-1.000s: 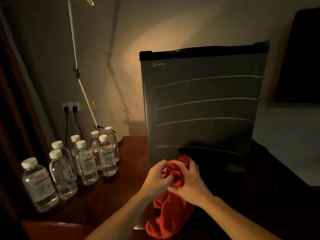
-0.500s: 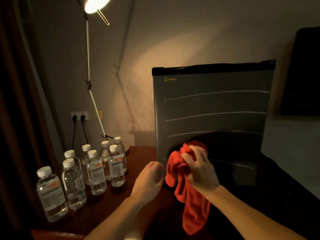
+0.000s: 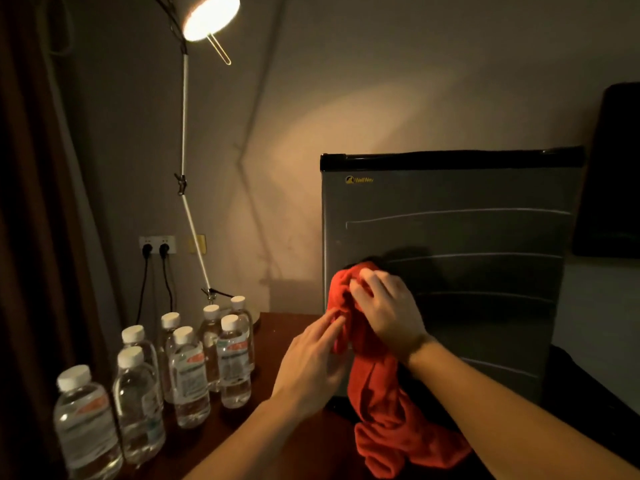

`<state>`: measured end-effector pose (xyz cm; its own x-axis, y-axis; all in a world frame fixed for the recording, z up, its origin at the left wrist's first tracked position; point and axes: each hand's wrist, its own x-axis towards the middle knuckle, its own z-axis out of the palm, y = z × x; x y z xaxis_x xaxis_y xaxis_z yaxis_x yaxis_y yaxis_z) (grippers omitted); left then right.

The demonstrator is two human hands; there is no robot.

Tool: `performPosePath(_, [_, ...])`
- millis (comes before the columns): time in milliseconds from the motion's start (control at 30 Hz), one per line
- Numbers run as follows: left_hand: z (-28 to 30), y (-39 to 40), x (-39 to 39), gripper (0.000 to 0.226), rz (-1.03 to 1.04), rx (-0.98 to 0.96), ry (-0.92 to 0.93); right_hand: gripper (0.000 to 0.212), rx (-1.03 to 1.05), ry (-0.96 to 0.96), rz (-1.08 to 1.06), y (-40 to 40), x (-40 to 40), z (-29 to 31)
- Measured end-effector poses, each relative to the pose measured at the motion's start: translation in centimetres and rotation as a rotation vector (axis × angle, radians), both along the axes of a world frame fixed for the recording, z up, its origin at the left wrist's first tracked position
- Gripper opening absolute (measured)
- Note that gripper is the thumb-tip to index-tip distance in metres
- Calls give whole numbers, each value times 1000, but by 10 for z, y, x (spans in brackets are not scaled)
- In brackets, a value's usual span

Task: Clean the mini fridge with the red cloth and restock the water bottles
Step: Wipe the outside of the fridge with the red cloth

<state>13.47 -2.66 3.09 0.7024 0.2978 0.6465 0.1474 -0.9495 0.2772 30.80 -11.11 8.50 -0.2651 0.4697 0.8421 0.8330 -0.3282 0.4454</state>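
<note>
Since a moment ago, the left hand (image 3: 311,362) is reaching back, its straight fingers touching the red cloth (image 3: 377,393). The right hand (image 3: 384,306) is gripping the cloth's bunched top against the mini fridge (image 3: 467,271) door; the rest is hanging downward.

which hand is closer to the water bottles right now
Left. The left hand is just right of the water bottles, its fingertips touching the red cloth. The right hand grips the cloth farther right, against the fridge.
</note>
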Motion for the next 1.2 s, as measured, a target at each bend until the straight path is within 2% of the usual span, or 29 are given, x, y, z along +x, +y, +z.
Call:
performPosePath(100, [-11, 3, 7, 80, -1, 19, 44, 38, -31, -46, -69, -5, 9, -27])
performPosePath(267, [-21, 8, 17, 69, -3, 1, 21, 69, -202, -118, -127, -24, 22, -67])
performPosePath(333, [-24, 7, 18, 68, 7, -7, 28, 73, -220, -98, -140, -19, 23, -71])
performPosePath(533, [-18, 17, 11, 67, -6, -38, -31, 53, -111, -18, -157, 9, 17, -50])
performPosePath(633, [-4, 19, 6, 63, -1, 20, -93, 46, -71, -68, -159, 12, 15, -24])
performPosePath(767, [10, 23, 7, 70, 21, 85, -80, 46, -41, -65, -122, 11, 12, 24])
performPosePath(900, [18, 24, 9, 66, 63, 118, -92, 48, -26, -18, -121, 10, 10, 53])
performPosePath(1000, [18, 23, 8, 62, 106, 144, -91, 42, -27, -8, -78, 9, 11, 47])
performPosePath(1100, [19, 19, 7, 62, 143, 140, -78, 34, 13, -81, -78, 6, 11, 23])
performPosePath(1200, [19, 16, 5, 63, 162, 133, -59, 35, 9, -96, -116, 0, 11, -4])
